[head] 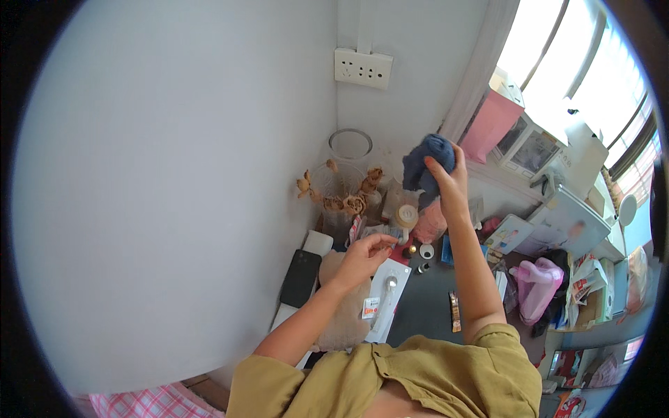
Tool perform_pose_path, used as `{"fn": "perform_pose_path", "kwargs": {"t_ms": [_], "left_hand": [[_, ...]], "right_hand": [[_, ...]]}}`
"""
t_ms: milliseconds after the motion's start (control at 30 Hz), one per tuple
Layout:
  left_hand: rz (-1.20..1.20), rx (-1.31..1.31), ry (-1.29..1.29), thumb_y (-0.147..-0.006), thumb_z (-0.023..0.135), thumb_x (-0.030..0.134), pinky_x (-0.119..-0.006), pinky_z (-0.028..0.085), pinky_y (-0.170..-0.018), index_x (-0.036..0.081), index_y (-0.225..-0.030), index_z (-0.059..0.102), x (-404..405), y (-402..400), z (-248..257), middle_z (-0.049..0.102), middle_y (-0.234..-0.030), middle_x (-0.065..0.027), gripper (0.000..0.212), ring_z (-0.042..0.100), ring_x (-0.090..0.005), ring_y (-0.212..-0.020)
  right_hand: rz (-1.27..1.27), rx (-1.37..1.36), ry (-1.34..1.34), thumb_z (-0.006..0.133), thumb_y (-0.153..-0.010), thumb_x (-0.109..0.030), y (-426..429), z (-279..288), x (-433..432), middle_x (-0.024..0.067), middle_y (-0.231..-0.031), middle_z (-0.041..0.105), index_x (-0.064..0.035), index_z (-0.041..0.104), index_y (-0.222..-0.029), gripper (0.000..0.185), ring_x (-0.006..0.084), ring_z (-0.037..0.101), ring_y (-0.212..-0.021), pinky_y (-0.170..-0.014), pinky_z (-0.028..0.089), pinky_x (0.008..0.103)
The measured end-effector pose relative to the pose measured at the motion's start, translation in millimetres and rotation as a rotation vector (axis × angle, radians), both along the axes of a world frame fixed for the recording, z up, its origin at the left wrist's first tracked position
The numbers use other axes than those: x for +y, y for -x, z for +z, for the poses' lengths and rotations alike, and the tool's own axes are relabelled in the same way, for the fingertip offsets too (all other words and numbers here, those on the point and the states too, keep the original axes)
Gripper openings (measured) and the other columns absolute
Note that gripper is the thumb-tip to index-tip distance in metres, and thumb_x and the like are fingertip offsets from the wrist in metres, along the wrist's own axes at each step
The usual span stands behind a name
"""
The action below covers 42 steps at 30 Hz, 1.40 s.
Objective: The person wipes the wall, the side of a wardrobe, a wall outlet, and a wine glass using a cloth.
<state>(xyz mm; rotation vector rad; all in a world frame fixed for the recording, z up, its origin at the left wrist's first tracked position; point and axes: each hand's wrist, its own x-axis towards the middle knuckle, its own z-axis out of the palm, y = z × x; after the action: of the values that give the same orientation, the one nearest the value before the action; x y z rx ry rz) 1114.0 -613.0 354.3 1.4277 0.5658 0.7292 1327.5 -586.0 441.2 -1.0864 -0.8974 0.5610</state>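
A crumpled dark blue cloth (429, 163) is gripped in my right hand (450, 180), raised above the back of the cluttered desk. My left hand (368, 257) is lower and to the left, its fingers bent and reaching towards a bottle with a cream-coloured lid (406, 216); whether the fingertips touch anything there cannot be told. Below the blue cloth lies a pink bundle (430, 223). Dried roses (354, 202) stand in glass vases beside the wall. A wrapped spoon (388, 300) rests on a white box near my left forearm.
A black smartphone (300, 278) lies on the left. Small bottles (423, 268) and a brown sachet (454, 312) are on the dark desktop (426, 298). A pink paper bag (491, 123) and white boxes stand by the window. A socket panel (363, 68) is on the wall.
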Motion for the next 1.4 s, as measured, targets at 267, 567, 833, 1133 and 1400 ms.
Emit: {"fn": "perform_pose_path", "kwargs": {"t_ms": [267,567,833,1133,1400], "left_hand": [[0.317,-0.071,-0.072,-0.092,0.046,0.015,-0.025,0.047,-0.066,0.002,-0.105,0.059,104.5,12.6,124.6,0.063,-0.095,-0.0057,0.022,0.061,-0.0129,-0.077],[0.495,0.496,-0.786,-0.089,0.046,0.012,-0.036,0.049,-0.07,0.0,-0.103,0.06,208.7,-12.8,122.7,0.064,-0.096,-0.0178,0.023,0.063,-0.0292,-0.08],[0.232,1.056,-0.607,-0.075,0.055,0.006,-0.042,0.05,-0.07,-0.007,-0.083,0.064,259.1,-34.3,110.2,0.064,-0.088,-0.0227,0.018,0.063,-0.0358,-0.082],[-0.028,1.473,-0.633,-0.077,0.06,0.004,-0.038,0.054,-0.056,-0.004,-0.077,0.066,277.4,-40.8,65.6,0.066,-0.074,-0.0185,0.011,0.066,-0.0287,-0.063],[-0.154,1.472,-0.728,-0.077,0.06,0.007,-0.039,0.054,-0.052,-0.007,-0.074,0.064,280.1,-48.8,49.9,0.065,-0.07,-0.0173,0.015,0.066,-0.0288,-0.06]], "right_hand": [[0.152,-0.765,-0.043,0.075,-0.067,-0.017,14.4,10.6,119.5,0.0173,-0.104,0.059,-0.0046,0.047,-0.117,0.059,0.0301,0.059,-0.095,-0.083,0.046,0.0344],[0.14,-0.901,-0.129,0.076,-0.063,-0.01,24.4,18.8,166.5,0.0162,-0.109,0.056,-0.0067,0.049,-0.116,0.059,0.0357,0.05,-0.104,-0.088,0.041,0.0414],[0.056,-1.045,-0.145,0.074,-0.062,-0.004,15.3,-4.6,164.8,0.0147,-0.109,0.054,-0.0072,0.048,-0.113,0.058,0.0368,0.048,-0.105,-0.086,0.041,0.0429],[0.147,-1.107,0.052,0.077,-0.062,-0.009,27.5,-77.9,186.6,0.015,-0.117,0.05,-0.0098,0.044,-0.114,0.062,0.0368,0.048,-0.108,-0.091,0.039,0.0438],[0.53,-0.938,-0.017,0.075,-0.065,-0.009,-13.9,-80.6,172.6,0.0151,-0.114,0.051,-0.0105,0.043,-0.114,0.059,0.0367,0.048,-0.107,-0.087,0.041,0.0406]]}}
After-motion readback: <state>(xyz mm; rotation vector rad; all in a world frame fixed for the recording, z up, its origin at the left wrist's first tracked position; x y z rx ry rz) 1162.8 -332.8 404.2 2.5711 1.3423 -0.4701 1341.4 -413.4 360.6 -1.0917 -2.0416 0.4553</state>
